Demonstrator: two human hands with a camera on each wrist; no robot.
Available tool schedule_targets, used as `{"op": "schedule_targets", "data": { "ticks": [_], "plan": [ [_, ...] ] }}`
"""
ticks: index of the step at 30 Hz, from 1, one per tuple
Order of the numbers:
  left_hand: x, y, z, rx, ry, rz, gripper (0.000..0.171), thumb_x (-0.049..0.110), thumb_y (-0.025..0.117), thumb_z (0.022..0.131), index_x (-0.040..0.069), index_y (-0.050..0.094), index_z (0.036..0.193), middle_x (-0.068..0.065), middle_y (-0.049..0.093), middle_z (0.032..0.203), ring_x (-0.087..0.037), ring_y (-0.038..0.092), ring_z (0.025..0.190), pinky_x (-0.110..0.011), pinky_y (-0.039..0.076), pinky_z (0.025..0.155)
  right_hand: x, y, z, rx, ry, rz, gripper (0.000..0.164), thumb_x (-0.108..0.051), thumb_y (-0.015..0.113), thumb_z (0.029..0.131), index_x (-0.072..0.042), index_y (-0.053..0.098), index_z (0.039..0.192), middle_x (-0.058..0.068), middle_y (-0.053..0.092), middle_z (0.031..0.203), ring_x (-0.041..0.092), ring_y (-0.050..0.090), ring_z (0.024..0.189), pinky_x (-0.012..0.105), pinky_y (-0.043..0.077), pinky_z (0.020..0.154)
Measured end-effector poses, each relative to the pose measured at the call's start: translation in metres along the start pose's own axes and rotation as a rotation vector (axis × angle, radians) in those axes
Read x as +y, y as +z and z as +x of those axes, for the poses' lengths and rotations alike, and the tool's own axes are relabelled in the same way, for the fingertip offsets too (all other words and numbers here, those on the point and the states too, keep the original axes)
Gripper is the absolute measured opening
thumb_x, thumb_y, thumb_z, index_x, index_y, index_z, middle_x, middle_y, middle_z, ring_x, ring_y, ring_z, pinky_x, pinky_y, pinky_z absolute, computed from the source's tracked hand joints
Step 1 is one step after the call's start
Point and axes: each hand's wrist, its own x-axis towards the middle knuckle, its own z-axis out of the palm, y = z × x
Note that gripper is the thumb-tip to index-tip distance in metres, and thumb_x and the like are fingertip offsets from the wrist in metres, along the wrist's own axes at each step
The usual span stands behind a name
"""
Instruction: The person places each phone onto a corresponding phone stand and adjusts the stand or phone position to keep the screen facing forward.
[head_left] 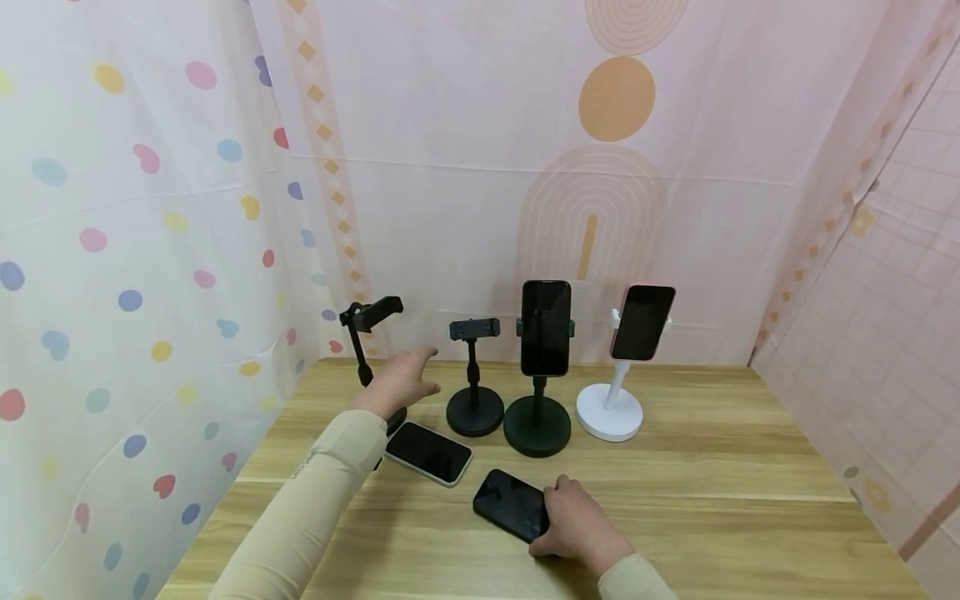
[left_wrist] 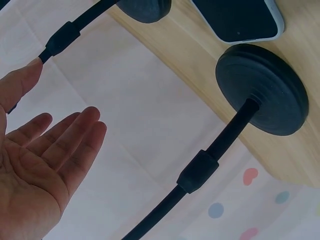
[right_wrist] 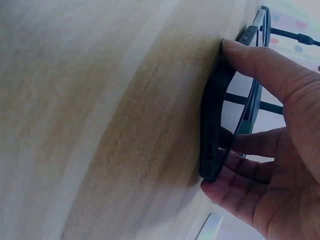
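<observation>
On my wood-grained table (head_left: pixel 697 475) stands a green stand (head_left: pixel 537 422), a black stand (head_left: pixel 473 372) at its 9 o'clock. At the latter's 9 o'clock, my left hand (head_left: pixel 399 386) hovers empty, fingers extended. My right hand (head_left: pixel 580 525) grips the black phone (head_left: pixel 510 503), near the green base's 7 o'clock.

The flat, cased rectangular phone (head_left: pixel 506 502) was black; the slim phone with a whitish rim (head_left: pixel 429 454) had a black screen. The leftmost thin-stemmed stand (head_left: pixel 378 314) and the round-based stand beside it (head_left: pixel 475 414) were black, the next round-based stand (head_left: pixel 525 435) dark green, the last round-based stand (head_left: pixel 602 418) white. The wood-grained worktop (head_left: pixel 697 467) was yellowish tan with paler streaks, the long fabric sleeve (head_left: pixel 311 500) cream. Multicoloured spots and hearts dotted the white cloth curtain (head_left: pixel 150 217); tan circle and diamond shapes patterned the pale pink backdrop (head_left: pixel 450 208).
</observation>
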Motion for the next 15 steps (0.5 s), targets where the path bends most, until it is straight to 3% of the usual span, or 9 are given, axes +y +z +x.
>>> {"op": "schedule_targets", "data": {
  "ticks": [15],
  "plan": [
    [-0.0054, 0.0074, -0.006, 0.003, -0.02, 0.019, 0.062, 0.021, 0.074, 0.091, 0.001, 0.048, 0.143, -0.022, 0.054, 0.139, -0.039, 0.055, 0.122, -0.054, 0.045, 0.099, 0.0017, 0.0002, 0.0022, 0.009, 0.024, 0.032, 0.06, -0.04, 0.088, 0.064, 0.003, 0.065, 0.099, 0.008, 0.052, 0.089, 0.021, 0.048, 0.076, 0.039, 0.049, 0.072]
  ]
}}
